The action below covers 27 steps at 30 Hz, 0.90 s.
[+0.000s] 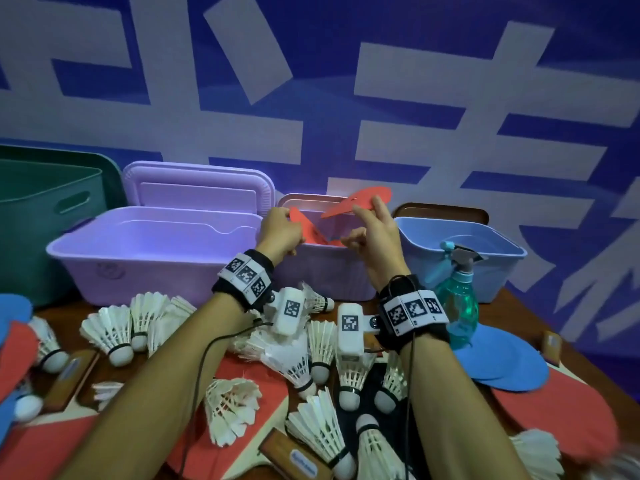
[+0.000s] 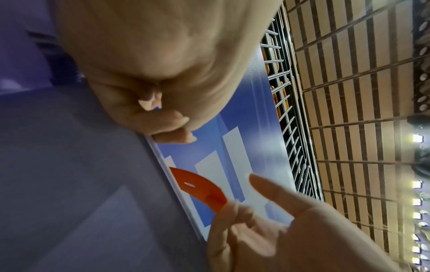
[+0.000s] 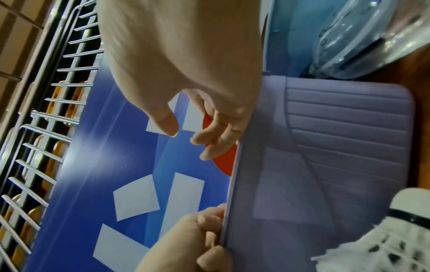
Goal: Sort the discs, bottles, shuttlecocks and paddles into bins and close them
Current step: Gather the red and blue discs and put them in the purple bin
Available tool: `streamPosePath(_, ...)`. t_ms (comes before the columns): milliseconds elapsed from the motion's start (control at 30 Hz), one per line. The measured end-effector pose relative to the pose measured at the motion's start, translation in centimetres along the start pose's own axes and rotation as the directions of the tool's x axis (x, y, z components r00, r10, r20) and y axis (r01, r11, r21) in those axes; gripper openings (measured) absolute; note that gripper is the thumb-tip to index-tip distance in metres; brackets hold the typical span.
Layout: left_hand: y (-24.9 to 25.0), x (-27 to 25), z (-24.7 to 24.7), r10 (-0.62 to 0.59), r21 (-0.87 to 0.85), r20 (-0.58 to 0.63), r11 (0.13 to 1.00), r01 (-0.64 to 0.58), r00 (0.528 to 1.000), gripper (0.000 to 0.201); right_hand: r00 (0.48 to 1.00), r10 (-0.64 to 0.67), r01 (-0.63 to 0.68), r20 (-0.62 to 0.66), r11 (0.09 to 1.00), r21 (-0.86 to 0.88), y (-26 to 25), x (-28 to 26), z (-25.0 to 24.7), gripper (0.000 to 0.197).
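My right hand [image 1: 367,211] pinches a thin red disc [image 1: 360,200] and holds it tilted above the small purple bin [image 1: 325,271]. In the right wrist view its fingers [image 3: 216,136] lie on the red disc [image 3: 224,162] beside the bin's wall. My left hand [image 1: 282,216] has its fingers curled over the left rim of that bin; in the left wrist view the curled fingers [image 2: 172,128] sit at the rim. Another red disc [image 1: 313,232] leans inside the bin. Several white shuttlecocks [image 1: 110,330] lie scattered on the table below my wrists.
A large purple bin [image 1: 145,261] with its lid raised stands to the left, beside a green bin [image 1: 41,216]. To the right, a blue bin [image 1: 498,261] has a teal spray bottle [image 1: 457,306] in front. Blue discs [image 1: 502,362] and red paddles [image 1: 568,407] lie right.
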State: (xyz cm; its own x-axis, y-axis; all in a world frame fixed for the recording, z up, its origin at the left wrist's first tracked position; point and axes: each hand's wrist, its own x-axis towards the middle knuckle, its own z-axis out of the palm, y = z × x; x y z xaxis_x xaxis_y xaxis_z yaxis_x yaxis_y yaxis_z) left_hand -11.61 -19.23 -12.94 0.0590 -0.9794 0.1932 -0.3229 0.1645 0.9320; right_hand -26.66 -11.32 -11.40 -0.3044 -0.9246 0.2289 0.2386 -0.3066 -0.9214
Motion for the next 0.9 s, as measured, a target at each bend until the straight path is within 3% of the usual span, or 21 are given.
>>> streamPosePath(100,-0.1,0.0,0.2,0.007,0.041,-0.008,0.999,-0.007,1.0,0.009,0.995,0.095,-0.094,0.012,0.993,-0.073,1.0,0.3,-0.3,0.047)
streamPosePath(133,-0.1,0.1,0.2,0.004,0.037,-0.002,0.999,-0.004,1.0,0.01,0.992,0.128,-0.126,0.005,0.985,-0.114,1.1,0.5,-0.5,0.046)
streamPosePath(233,-0.1,0.3,0.3,-0.001,0.035,0.02,0.999,0.0,1.0,0.01,0.985,0.17,-0.162,0.003,0.942,-0.296,0.7,0.7,-1.1,0.016)
streamPosePath(300,-0.2,0.4,0.4,0.007,0.053,0.015,0.999,-0.008,1.0,0.013,0.986,0.167,-0.142,0.001,0.84,-0.525,0.6,0.3,-1.0,0.018)
streamPosePath(367,-0.2,0.5,0.3,0.01,0.065,0.028,0.998,-0.012,1.0,0.012,0.995,0.095,-0.05,0.022,0.69,-0.722,1.0,0.2,-1.1,0.032)
streamPosePath(500,0.1,0.2,0.0,0.005,0.062,0.072,0.998,-0.009,0.997,0.012,0.98,0.157,0.021,0.124,0.536,-0.844,1.7,0.5,-0.7,0.039)
streamPosePath(533,0.2,0.2,0.0,0.008,0.055,0.079,0.998,-0.012,0.997,0.023,0.976,0.176,0.019,0.128,0.518,-0.855,1.7,0.6,-0.6,0.041)
streamPosePath(733,-0.3,0.7,0.3,0.026,0.006,0.093,1.0,-0.027,0.995,0.07,0.988,0.119,0.024,0.1,0.516,-0.856,1.8,0.7,-0.7,0.041)
streamPosePath(900,-0.2,0.6,0.3,0.011,-0.066,0.065,0.998,-0.007,0.998,0.068,0.986,-0.163,0.103,0.015,0.548,-0.83,1.0,0.9,-1.1,0.035)
